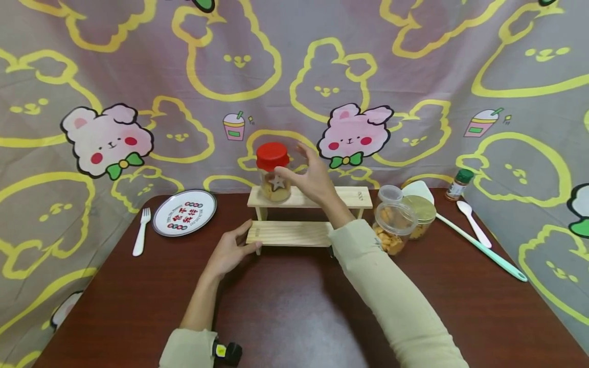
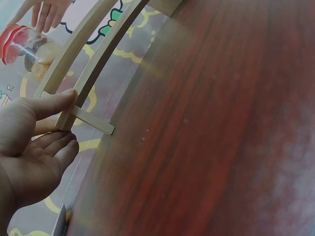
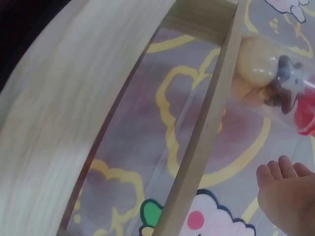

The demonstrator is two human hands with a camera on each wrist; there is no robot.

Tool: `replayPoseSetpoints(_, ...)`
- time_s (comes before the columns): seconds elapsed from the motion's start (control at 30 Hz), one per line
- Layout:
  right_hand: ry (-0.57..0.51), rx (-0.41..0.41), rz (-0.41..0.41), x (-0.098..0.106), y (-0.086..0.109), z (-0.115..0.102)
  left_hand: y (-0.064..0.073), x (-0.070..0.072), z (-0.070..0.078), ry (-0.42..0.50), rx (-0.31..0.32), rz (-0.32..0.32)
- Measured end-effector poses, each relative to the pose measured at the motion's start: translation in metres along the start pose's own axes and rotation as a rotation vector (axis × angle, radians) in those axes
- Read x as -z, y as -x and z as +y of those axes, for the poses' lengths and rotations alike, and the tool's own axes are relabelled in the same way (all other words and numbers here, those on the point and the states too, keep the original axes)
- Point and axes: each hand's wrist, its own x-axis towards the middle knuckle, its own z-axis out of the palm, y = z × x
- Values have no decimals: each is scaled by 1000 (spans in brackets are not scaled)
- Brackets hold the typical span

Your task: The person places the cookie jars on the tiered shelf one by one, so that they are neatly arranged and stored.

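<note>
A two-tier wooden rack (image 1: pixel 290 234) stands mid-table. On the left part of its upper tier sits a clear jar (image 1: pixel 271 191) with a red lid (image 1: pixel 272 156), a star on its side and pale round contents. My left hand (image 1: pixel 228 254) grips the left end of the lower tier, thumb on top and fingers beneath, as the left wrist view also shows. Just right of the jar is my right hand (image 1: pixel 314 179), its fingers spread and the thumb overlapping the jar in the head view. The right wrist view shows a gap between that hand's fingertips (image 3: pixel 283 164) and the jar.
To the left lie a white fork (image 1: pixel 141 232) and a printed plate (image 1: pixel 185 212). On the right stand a jar of cookies (image 1: pixel 391 240), a gold-lidded jar (image 1: pixel 421 214), a green-capped spice bottle (image 1: pixel 457 185), a white spoon (image 1: pixel 475 225) and a spatula (image 1: pixel 483 248). A patterned cloth (image 1: pixel 414 61) hangs behind.
</note>
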Motion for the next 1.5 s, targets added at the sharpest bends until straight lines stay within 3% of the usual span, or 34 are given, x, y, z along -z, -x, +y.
replayPoseSetpoints(0.6,62,-4,53,38,27,21,0,-1,-2,15,3,-2)
replayPoseSetpoints(0.83,88,18,40,52,37,22,0,-2,-1,9,4,-5)
replayPoseSetpoints(1.13,129,-14,-6,76,53,23,0,-1,-1,21,5,-9)
replayPoseSetpoints(1.5,116,-13,-44,103,75,29,1,-1,-1,44,5,-9)
